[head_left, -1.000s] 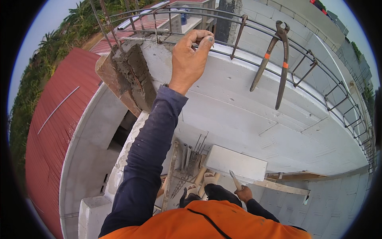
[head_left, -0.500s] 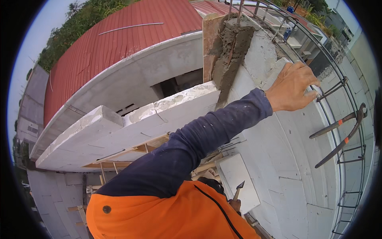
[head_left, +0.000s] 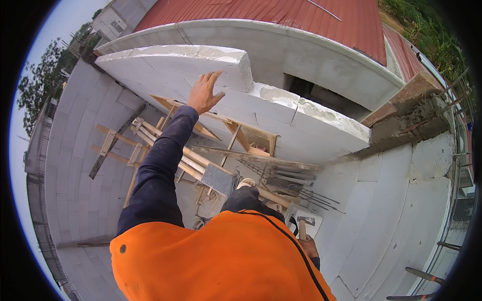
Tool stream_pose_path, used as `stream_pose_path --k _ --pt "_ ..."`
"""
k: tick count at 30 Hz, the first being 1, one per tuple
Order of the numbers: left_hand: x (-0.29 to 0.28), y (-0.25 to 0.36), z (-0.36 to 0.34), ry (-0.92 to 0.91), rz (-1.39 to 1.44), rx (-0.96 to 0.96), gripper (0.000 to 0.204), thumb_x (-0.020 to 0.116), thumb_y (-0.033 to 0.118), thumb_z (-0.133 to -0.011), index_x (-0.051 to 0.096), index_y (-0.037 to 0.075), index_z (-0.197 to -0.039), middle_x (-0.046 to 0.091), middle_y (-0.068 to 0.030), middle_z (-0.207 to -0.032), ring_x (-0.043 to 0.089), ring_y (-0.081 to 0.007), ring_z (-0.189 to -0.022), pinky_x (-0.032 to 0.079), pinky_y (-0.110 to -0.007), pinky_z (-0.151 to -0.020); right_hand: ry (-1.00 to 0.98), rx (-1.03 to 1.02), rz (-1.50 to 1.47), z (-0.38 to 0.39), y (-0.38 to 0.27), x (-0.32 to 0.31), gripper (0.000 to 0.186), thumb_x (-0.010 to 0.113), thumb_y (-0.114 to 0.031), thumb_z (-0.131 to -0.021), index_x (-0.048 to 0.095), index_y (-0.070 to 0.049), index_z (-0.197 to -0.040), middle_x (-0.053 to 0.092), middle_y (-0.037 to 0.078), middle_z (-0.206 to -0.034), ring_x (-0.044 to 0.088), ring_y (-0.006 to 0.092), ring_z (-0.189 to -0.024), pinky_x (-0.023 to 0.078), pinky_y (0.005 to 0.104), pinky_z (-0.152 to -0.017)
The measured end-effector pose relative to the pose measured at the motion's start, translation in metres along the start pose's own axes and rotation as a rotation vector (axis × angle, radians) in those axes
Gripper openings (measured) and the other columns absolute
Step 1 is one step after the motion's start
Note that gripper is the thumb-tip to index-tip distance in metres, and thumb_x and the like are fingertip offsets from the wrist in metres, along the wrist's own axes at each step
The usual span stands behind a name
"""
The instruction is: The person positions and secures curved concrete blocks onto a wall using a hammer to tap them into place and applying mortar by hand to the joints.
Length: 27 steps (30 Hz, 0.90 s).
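My left hand [head_left: 203, 93] is raised, fingers apart and empty, in front of the white block wall [head_left: 155, 62], close to its rough, stepped top edge; whether it touches is hard to tell. Low at the right, my right hand [head_left: 308, 247] grips the wooden handle of a metal-headed tool like a hammer or hatchet [head_left: 303, 224], held over a pale slab beside my feet. Long-handled cutters with orange bands [head_left: 423, 275] show at the lower right rim, by the bent rebar frame [head_left: 450, 245].
Below me are wooden poles [head_left: 196, 161], planks, steel rods [head_left: 324, 200] and timber frames [head_left: 129, 156]. A second block wall [head_left: 381, 195] runs along the right, meeting a rough mortar column [head_left: 416, 123] with formwork. Beyond lies a red corrugated roof [head_left: 261, 15].
My view has swung left from the rebar cage. My left hand has left the rebar and its fingers have spread out near the block wall's top. The cutters have shifted to the frame's lower right.
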<state>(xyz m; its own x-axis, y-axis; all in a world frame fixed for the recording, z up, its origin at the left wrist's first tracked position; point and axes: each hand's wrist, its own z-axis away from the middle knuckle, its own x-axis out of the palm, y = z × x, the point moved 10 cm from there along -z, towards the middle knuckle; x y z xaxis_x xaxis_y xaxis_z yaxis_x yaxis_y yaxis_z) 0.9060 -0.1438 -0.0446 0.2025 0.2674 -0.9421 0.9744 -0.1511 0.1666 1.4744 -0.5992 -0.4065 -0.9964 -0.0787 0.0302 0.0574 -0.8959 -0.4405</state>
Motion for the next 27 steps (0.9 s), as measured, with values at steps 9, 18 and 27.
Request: stream_pose_path --k 9,18,27 --pt "0.017 -0.038 -0.167 -0.369 -0.395 0.214 0.130 0.097 0.054 -0.065 0.029 0.020 -0.170 0.038 -0.0161 -0.171 0.024 -0.0383 -0.163 0.022 -0.058 -0.134 0.221 -0.586 -0.028 0.023 -0.329 0.130 0.047 0.076 -0.039 -0.101 0.053 -0.006 -0.126 0.062 0.004 -0.086 0.057 0.0116 -0.058 0.053 0.0295 -0.048" --pt "0.033 -0.049 -0.183 -0.409 -0.197 0.267 0.107 0.096 0.053 -0.067 0.050 0.005 -0.151 0.059 -0.0215 -0.146 0.053 -0.0411 -0.141 0.036 -0.053 -0.125 0.011 -0.544 -0.361 -0.067 -0.449 0.300 0.034 0.064 -0.039 -0.108 0.053 -0.009 -0.118 0.057 0.003 -0.082 0.058 0.0127 -0.058 0.053 0.0326 -0.046" --pt "0.027 -0.052 -0.180 -0.305 -0.169 0.364 0.104 0.095 0.053 -0.068 0.052 0.003 -0.149 0.062 -0.0219 -0.141 0.056 -0.0413 -0.136 0.040 -0.052 -0.117 0.217 -0.588 -0.442 -0.098 -0.459 0.325 0.040 0.065 -0.037 -0.107 0.049 -0.004 -0.122 0.057 0.005 -0.078 0.057 0.0150 -0.052 0.051 0.0324 -0.043"
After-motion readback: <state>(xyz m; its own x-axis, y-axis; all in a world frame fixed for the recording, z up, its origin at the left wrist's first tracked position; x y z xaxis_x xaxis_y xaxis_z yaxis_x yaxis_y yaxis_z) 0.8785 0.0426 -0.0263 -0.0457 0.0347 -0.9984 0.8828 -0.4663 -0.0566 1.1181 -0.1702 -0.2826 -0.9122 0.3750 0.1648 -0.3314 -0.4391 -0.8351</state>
